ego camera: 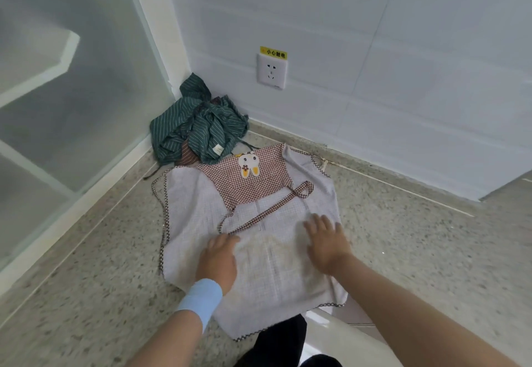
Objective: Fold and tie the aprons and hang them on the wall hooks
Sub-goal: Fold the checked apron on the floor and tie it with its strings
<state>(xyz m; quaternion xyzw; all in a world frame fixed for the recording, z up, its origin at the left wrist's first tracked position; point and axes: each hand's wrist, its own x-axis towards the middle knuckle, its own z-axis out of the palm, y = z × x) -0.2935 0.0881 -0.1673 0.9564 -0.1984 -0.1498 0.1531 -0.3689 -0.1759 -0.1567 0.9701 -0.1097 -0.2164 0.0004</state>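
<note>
A pale checked apron (201, 222) lies spread flat on the speckled counter (403, 237), its red gingham bib (259, 185) (with a rabbit patch (250, 165)) at the apron's far end. A gingham strap (267, 212) runs slantwise across the apron's middle. Both hands rest flat on the apron's near half, fingers straight and gripping nothing: the left hand (217, 263), a blue wristband (201, 299) behind it, and the right hand (326, 244), set apart from each other. Beyond the apron's far left corner a green striped apron (198, 130) sits crumpled against the wall. A wall socket (271, 71) is above the apron's far end.
</note>
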